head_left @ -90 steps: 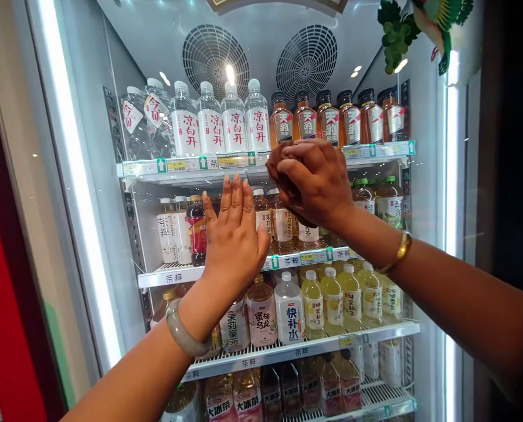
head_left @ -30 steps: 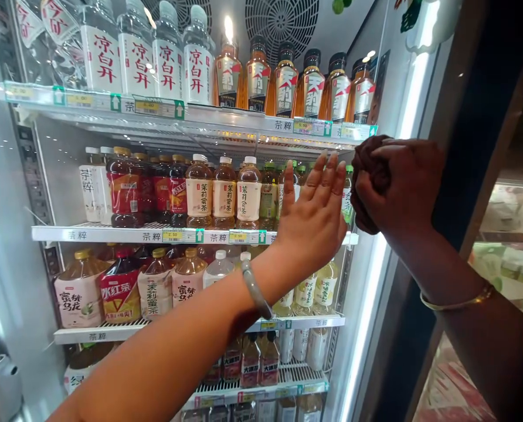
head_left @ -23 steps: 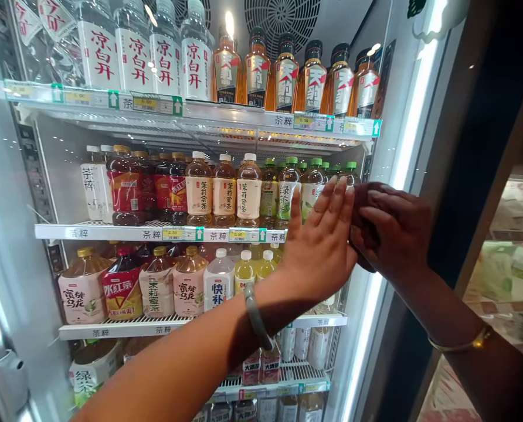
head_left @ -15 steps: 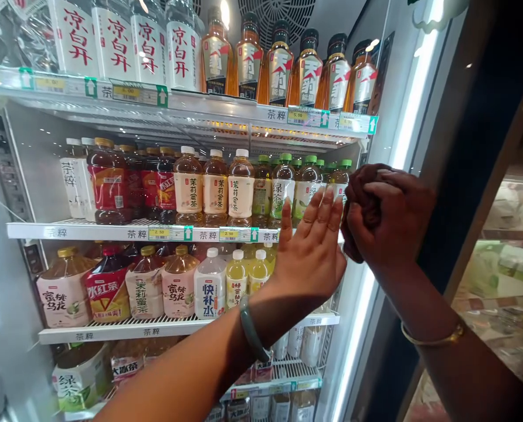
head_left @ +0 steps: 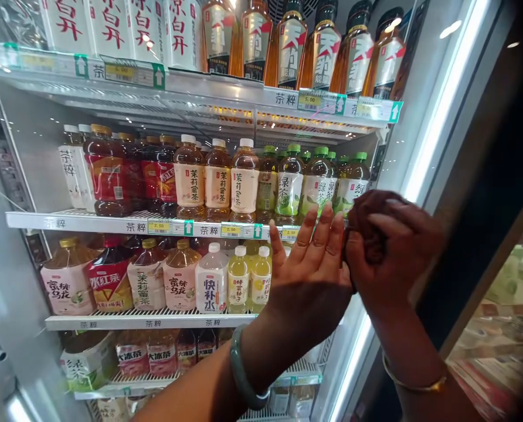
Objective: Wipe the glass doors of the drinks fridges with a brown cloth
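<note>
My left hand [head_left: 312,275] lies flat with its fingers stretched out, against or just in front of the glass door of a drinks fridge. A green bangle [head_left: 245,375] circles its wrist. Close to its right, my right hand [head_left: 397,258] is closed on a crumpled dark brown cloth [head_left: 367,225], held up at the glass near the door's right side. A thin gold bracelet [head_left: 413,384] hangs on that wrist. Behind the hands, through the glass, green-capped tea bottles [head_left: 290,184] stand on the middle shelf. The left thumb is partly hidden near the cloth.
Inside the fridge, shelves [head_left: 112,225] hold rows of bottled drinks, with amber bottles [head_left: 292,50] at the top and large jugs [head_left: 68,281] lower down. A bright light strip [head_left: 441,105] runs down the right side, beside a dark frame [head_left: 459,246]. More goods stand at the far right.
Both hands have moved a little down across the glass, staying side by side. The cloth has come down with the right hand. The view has shifted slightly.
</note>
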Tool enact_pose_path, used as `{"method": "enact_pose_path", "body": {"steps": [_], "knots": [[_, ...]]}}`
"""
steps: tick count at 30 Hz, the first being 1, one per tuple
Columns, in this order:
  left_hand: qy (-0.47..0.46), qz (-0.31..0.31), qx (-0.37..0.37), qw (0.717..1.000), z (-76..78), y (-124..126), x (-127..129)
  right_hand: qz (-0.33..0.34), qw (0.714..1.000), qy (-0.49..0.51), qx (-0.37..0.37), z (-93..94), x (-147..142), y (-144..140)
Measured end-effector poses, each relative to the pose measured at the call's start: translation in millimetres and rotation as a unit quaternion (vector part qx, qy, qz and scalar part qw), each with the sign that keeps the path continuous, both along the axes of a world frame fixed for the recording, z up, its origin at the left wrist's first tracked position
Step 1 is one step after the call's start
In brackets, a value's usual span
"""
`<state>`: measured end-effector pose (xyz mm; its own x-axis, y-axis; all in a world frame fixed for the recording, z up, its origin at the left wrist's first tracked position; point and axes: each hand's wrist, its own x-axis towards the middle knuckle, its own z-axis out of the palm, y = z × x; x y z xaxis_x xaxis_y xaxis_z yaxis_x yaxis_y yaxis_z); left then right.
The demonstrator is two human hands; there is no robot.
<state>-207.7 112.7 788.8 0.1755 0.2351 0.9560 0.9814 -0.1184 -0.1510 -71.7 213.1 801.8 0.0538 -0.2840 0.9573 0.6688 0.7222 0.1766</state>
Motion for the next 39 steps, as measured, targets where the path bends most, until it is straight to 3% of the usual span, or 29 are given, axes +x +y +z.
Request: {"method": "enact_pose_path", "body": {"steps": [3, 6, 9, 13, 17, 20, 23, 27, 31, 33, 35, 39], "knots": [[-0.002, -0.005, -0.013, 1.000, -4.4, -6.9, -9.8, 0.031, 0.996, -0.077, 0.033, -32.3, -8.8, -8.7], [0.013, -0.003, -0.034, 0.999, -12.1, -14.2, -21.9, -0.003, 0.998, -0.060, 0.009, -57.5, 6.8, -2.8], [0.009, 0.025, -0.037, 0.999, -15.3, -17.7, -29.7, -0.028, 0.999, 0.032, -0.031, -46.5, 12.3, 2.1], [-0.001, 0.074, -0.031, 0.997, -13.5, -20.0, -36.4, 0.011, 0.999, 0.036, -0.024, -21.6, -24.1, -13.6], [-0.007, 0.071, -0.044, 0.996, -14.7, -30.7, -51.4, 0.039, 0.998, -0.040, 0.029, -48.1, -48.3, -26.3], [-0.023, 0.045, -0.055, 0.997, -17.5, -41.3, -65.2, 0.026, 1.000, 0.001, -0.002, -69.5, -41.3, -22.0], [-0.037, 0.037, -0.059, 0.997, -19.1, -45.6, -74.2, 0.004, 0.997, 0.072, -0.034, -61.4, -45.9, -24.5], [-0.046, 0.030, -0.052, 0.997, -19.4, -44.4, -81.4, 0.021, 0.997, 0.067, -0.040, -42.0, -88.8, -49.6], [-0.054, 0.027, -0.047, 0.997, -21.0, -49.4, -95.0, 0.037, 0.999, -0.003, -0.028, -67.0, -111.8, -65.8], [-0.056, 0.031, -0.046, 0.997, -22.6, -54.0, -104.0, 0.032, 0.999, 0.017, -0.031, -82.6, -107.3, -64.4], [-0.058, 0.040, -0.046, 0.996, -24.5, -58.1, -112.8, 0.021, 0.997, 0.060, -0.046, -85.6, -103.5, -62.6], [-0.065, 0.053, -0.043, 0.996, -27.4, -65.1, -130.1, 0.022, 0.991, 0.103, -0.080, -57.5, -127.7, -77.5]]}}
